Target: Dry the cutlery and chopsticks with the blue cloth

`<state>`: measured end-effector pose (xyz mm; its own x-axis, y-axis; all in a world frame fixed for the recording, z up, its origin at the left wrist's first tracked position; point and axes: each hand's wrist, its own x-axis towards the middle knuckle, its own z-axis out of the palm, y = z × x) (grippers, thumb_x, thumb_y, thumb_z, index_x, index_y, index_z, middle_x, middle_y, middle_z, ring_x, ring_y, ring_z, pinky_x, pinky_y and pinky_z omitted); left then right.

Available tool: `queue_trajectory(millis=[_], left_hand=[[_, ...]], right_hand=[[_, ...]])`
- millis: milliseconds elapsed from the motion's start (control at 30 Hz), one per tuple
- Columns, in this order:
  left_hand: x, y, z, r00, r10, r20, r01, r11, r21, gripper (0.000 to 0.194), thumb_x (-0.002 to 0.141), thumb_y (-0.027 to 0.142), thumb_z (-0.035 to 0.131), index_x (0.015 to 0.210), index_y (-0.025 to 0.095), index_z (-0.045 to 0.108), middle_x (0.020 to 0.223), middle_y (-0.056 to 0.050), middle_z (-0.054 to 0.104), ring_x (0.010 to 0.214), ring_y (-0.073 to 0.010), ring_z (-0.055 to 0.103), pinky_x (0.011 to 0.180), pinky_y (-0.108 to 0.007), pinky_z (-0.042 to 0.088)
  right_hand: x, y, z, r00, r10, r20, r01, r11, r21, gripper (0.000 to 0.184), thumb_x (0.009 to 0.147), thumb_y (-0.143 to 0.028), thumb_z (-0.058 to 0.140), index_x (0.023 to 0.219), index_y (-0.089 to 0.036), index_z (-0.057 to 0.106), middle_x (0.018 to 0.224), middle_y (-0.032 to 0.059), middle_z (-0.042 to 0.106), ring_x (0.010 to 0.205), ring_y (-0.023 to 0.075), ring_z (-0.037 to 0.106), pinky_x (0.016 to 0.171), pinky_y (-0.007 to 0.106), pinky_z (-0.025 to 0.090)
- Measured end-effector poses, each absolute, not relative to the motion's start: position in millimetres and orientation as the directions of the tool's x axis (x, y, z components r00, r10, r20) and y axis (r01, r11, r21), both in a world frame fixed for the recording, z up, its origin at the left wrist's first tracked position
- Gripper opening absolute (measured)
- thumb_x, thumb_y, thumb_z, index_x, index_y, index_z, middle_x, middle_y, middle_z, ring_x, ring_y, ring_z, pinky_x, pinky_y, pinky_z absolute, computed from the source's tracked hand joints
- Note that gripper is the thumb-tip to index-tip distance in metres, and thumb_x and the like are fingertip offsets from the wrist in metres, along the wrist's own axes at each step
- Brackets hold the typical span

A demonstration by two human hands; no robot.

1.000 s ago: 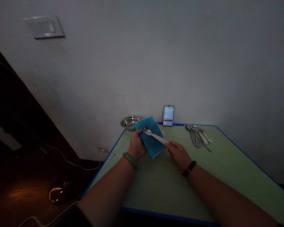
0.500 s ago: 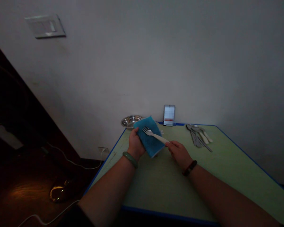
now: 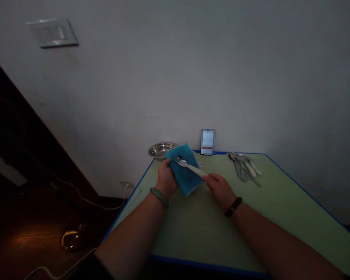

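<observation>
Two at once: grips blue cloth (image 3: 185, 178) in curled left fingers (image 3: 165, 167); pinches fork (image 3: 194, 169), pointed toward those, in closed right fingers (image 3: 213, 179).

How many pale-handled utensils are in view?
3: the fork in the right hand, over the cloth, and two in the pile on the table. Pieces overlap there, so more may be hidden.

The green, blue-edged table (image 3: 198, 233) bears a bowl (image 3: 161, 147) at its far left corner, an upright phone (image 3: 208, 142) at the back, and heaped cutlery (image 3: 248, 168) farther right.
</observation>
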<state>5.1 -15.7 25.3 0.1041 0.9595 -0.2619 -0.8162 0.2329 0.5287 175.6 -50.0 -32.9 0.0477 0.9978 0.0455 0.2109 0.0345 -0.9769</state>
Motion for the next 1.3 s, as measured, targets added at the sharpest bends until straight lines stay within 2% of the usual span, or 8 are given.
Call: queue_trajectory(millis=[167,533,800,1000,1167,1300], left_hand=[[3.3,-13.3,25.2,0.026,0.960,-0.278,-0.804,0.186,0.565,0.047,0.086,0.032,0.043,0.117,0.006,0.067,0.078,-0.012,0.077,0.088,-0.0326,0.073,0.093,-0.051,0.052],[7.5,-15.9,21.7,0.159,0.939,-0.304,-0.785,0.307,0.537,0.046,0.082,0.028,0.046,0.117,0.007,0.067,0.090,-0.013,0.077,0.088,-0.0319,0.073,0.091,-0.050,0.054],[5.1,-15.6,26.0,0.086,0.954,-0.286,-0.805,0.236,0.544,0.046,0.083,0.028,0.045,0.117,0.005,0.066,0.086,-0.014,0.077,0.091,-0.0324,0.072,0.093,-0.050,0.053],[3.9,-14.2,25.2,0.035,0.960,-0.277,-0.811,0.189,0.553,0.046,0.083,0.031,0.044,0.117,0.010,0.067,0.086,-0.011,0.077,0.089,-0.0319,0.073,0.095,-0.051,0.051],[5.1,-16.3,27.9,0.055,0.959,-0.278,-0.822,0.201,0.532,0.048,0.083,0.030,0.044,0.120,0.007,0.065,0.091,-0.013,0.077,0.094,-0.0325,0.072,0.094,-0.050,0.052],[6.2,-17.5,28.4,0.124,0.945,-0.302,-0.798,0.276,0.535,0.049,0.083,0.029,0.045,0.120,0.006,0.065,0.091,-0.013,0.077,0.093,-0.0326,0.072,0.094,-0.050,0.052]], right_hand=[[174.7,-51.6,-31.0,0.054,0.998,0.043,0.223,0.029,-0.974,0.036,0.074,-0.055,0.057,0.069,-0.020,0.057,0.056,-0.0065,0.038,0.050,0.0104,0.034,0.049,0.026,0.025],[174.3,-51.8,-29.4,0.064,0.997,0.048,0.219,0.033,-0.975,0.035,0.074,-0.055,0.057,0.069,-0.020,0.058,0.055,-0.0056,0.041,0.051,0.0112,0.036,0.049,0.026,0.027],[173.9,-52.4,-28.8,0.053,0.998,0.043,0.219,0.031,-0.975,0.036,0.074,-0.055,0.057,0.068,-0.020,0.056,0.055,-0.0058,0.039,0.050,0.0106,0.034,0.048,0.026,0.025],[175.6,-49.9,-32.2,0.050,0.998,0.048,0.211,0.036,-0.977,0.037,0.073,-0.057,0.058,0.069,-0.020,0.059,0.055,-0.0059,0.039,0.050,0.0109,0.034,0.048,0.026,0.026],[174.3,-51.9,-28.5,0.062,0.997,0.039,0.211,0.026,-0.977,0.037,0.071,-0.057,0.058,0.068,-0.020,0.058,0.055,-0.0057,0.039,0.050,0.0109,0.034,0.048,0.026,0.026],[173.7,-53.5,-27.9,0.058,0.997,0.049,0.198,0.036,-0.979,0.035,0.073,-0.054,0.059,0.067,-0.020,0.057,0.055,-0.0055,0.040,0.050,0.0106,0.035,0.048,0.026,0.027]])
